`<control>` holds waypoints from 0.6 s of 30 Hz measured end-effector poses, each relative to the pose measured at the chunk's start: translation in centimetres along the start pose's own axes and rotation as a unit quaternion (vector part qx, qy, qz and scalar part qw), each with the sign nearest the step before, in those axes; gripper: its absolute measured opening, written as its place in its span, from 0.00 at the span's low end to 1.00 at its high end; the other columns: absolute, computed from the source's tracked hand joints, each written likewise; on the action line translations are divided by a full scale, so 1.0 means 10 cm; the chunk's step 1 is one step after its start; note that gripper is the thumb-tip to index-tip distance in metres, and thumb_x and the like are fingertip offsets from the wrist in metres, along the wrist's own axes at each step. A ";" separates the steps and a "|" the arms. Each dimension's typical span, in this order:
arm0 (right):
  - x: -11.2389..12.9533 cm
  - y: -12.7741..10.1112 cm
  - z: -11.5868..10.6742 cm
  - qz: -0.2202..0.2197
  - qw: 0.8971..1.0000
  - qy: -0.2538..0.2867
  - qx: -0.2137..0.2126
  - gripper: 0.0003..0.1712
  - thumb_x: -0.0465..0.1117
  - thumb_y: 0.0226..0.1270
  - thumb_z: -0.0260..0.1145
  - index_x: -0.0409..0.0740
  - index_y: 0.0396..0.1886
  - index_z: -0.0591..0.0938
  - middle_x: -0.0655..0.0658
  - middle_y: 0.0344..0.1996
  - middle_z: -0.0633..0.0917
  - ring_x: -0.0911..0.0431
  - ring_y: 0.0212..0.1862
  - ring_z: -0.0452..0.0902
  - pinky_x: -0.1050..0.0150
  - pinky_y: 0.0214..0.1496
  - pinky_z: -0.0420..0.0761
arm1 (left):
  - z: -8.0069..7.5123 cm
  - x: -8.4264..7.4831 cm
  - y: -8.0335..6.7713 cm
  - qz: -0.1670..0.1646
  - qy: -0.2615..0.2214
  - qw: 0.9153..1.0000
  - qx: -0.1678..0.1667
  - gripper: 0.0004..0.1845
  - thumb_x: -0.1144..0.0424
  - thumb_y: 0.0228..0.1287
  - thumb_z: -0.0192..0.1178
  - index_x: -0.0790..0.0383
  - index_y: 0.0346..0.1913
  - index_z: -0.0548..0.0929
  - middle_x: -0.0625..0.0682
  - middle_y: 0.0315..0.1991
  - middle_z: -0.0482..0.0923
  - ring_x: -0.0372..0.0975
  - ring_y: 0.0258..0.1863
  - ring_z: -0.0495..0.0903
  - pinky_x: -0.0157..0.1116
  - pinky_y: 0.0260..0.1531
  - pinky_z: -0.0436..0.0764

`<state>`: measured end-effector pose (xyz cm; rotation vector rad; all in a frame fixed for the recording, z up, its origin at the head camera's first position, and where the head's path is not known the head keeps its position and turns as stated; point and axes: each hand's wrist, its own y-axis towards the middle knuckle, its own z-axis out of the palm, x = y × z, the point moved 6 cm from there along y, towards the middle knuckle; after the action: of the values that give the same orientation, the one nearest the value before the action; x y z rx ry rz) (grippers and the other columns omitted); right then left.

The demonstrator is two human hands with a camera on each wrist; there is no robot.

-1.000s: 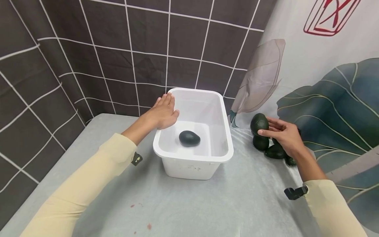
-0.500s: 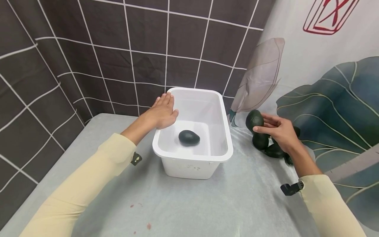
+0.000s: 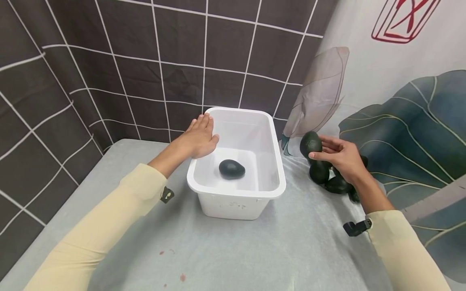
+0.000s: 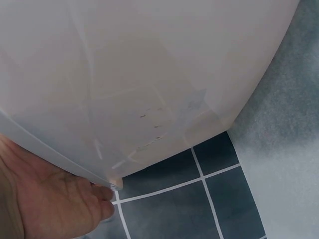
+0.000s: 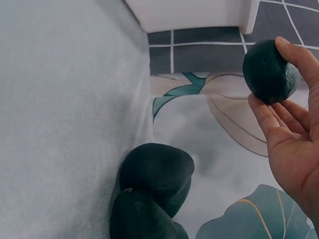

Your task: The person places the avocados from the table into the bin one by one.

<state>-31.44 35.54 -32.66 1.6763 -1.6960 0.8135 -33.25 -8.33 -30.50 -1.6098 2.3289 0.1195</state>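
In the head view I see my left hand lying flat on the left rim of the white tub, a little left of frame centre. Its fingers are straight and together, pointing toward the tiled wall, and they hold nothing. The left wrist view shows the same: my palm in the lower left corner, pressed against the tub's edge, which fills most of that frame.

One avocado lies on the tub floor, near the middle of the frame and apart from the walls.

My right hand is right of centre, lifted above the table. Its thumb and fingertips pinch a second avocado, which is clear of the surface and sits between the tub's right wall and the pile. In the right wrist view that avocado is in the upper right, with my thumb over its top and my fingers under it, loosely spread rather than wrapped tight.

The pile is just below and behind the hand in the head view, against the leaf-printed backdrop. In the right wrist view I see it at bottom centre, the avocados touching one another. How many there are, I cannot tell.
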 end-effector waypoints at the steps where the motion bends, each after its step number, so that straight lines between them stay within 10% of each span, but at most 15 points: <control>1: 0.01 0.00 0.00 0.000 1.000 -0.002 -0.001 0.51 0.58 0.73 0.82 0.49 0.89 0.72 0.35 0.83 0.77 0.45 0.81 0.79 0.67 0.70 0.87 | 0.00 0.00 0.00 0.000 0.000 1.000 0.000 0.44 0.47 0.90 0.32 0.75 0.91 0.36 0.68 0.94 0.25 0.57 0.95 0.26 0.52 0.95 0.30; 7: 0.05 0.01 -0.02 -0.006 1.000 -0.001 -0.012 0.51 0.58 0.73 0.82 0.51 0.89 0.72 0.35 0.82 0.77 0.58 0.74 0.82 0.75 0.63 0.87 | -0.02 0.00 0.00 -0.002 -0.001 1.000 0.005 0.44 0.47 0.90 0.32 0.74 0.91 0.35 0.68 0.94 0.24 0.57 0.95 0.25 0.52 0.95 0.30; 14: 0.13 0.03 -0.03 -0.010 1.000 0.010 -0.020 0.52 0.57 0.72 0.83 0.49 0.89 0.71 0.34 0.83 0.77 0.43 0.82 0.78 0.43 0.82 0.80 | -0.03 -0.01 0.00 -0.002 -0.003 1.000 0.002 0.44 0.47 0.90 0.32 0.75 0.91 0.36 0.68 0.94 0.24 0.58 0.95 0.26 0.52 0.95 0.30; 18: 0.16 0.04 -0.01 -0.011 1.000 0.015 -0.022 0.51 0.56 0.71 0.84 0.49 0.88 0.73 0.35 0.82 0.78 0.46 0.81 0.80 0.55 0.78 0.83 | -0.01 -0.01 0.00 -0.002 -0.004 1.000 0.004 0.44 0.47 0.90 0.32 0.74 0.91 0.36 0.68 0.94 0.24 0.57 0.95 0.25 0.52 0.95 0.30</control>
<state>-31.90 34.67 -31.36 1.6422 -1.6608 0.7819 -33.23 -8.27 -30.35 -1.6078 2.3171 0.1137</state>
